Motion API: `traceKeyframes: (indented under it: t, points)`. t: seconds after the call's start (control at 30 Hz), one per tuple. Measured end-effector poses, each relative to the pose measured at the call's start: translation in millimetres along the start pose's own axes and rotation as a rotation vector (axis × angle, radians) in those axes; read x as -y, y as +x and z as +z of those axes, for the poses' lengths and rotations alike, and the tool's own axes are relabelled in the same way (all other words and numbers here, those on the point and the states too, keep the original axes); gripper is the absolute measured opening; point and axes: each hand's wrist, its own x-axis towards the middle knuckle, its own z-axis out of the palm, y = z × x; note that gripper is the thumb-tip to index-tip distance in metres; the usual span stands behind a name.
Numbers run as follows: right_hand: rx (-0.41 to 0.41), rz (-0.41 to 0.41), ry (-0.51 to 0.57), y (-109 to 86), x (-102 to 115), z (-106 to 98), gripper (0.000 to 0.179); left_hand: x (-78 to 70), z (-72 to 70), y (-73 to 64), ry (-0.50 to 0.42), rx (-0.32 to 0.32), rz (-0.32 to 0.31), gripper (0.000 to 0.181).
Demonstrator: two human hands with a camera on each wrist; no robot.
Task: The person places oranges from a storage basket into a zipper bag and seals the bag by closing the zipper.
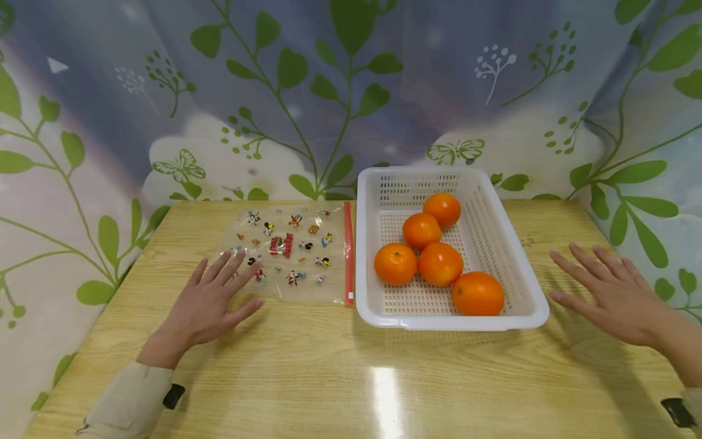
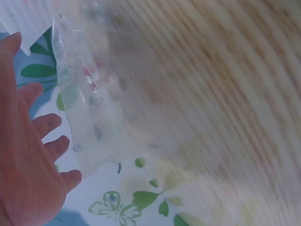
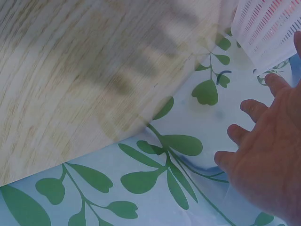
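Observation:
A clear zip bag point(image 1: 296, 286) printed with small cartoon figures lies flat on the table, its red seal strip on the right. My left hand point(image 1: 205, 299) is over the bag's lower left corner, fingers spread and holding nothing; whether it touches the bag I cannot tell. Right of the bag stands a white plastic basket point(image 1: 450, 323) with several oranges point(image 1: 441, 264) inside. My right hand point(image 1: 616, 296) is apart from the basket, on its right side, with fingers spread and nothing in them. The left wrist view shows the bag point(image 2: 89, 117) beyond the fingers.
The wooden table point(image 1: 307, 372) has a bright reflection near its front. Behind it hangs a curtain point(image 1: 417, 116) with green leaves and butterflies, which also runs down both sides. The basket's right rim leaves a strip of table beside my right hand.

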Motion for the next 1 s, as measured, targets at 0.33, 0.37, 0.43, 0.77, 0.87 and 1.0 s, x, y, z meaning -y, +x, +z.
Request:
traceKeyframes:
  t: [0.33, 0.37, 0.43, 0.77, 0.87, 1.0]
  points:
    - [-0.011, -0.003, -0.029, -1.6, 5, -6, 0.074, 0.8, -6.1, -1.7, -0.016, 0.028, 0.007, 0.068]
    - [-0.009, -0.002, -0.033, -2.5, 5, -7, 0.074, 1.0, -7.5, -1.0, -0.017, 0.032, 0.011, 0.068]
    - [0.000, 0.010, -0.034, -4.1, 7, -8, 0.075, 1.4, -10.7, 0.4, -0.014, 0.038, 0.016, 0.068]
    - [-0.011, 0.001, -0.056, 0.6, 12, -16, 0.076, -0.6, -22.5, 10.6, 0.003, 0.057, 0.032, 0.068]
    - [-0.019, -0.014, -0.055, 2.8, 15, -21, 0.076, -2.9, -25.0, 16.2, 0.006, 0.059, 0.041, 0.069]
    - [-0.026, -0.046, -0.048, 6.6, 21, -26, 0.075, -6.6, -27.0, 22.7, 0.004, 0.070, 0.041, 0.070]
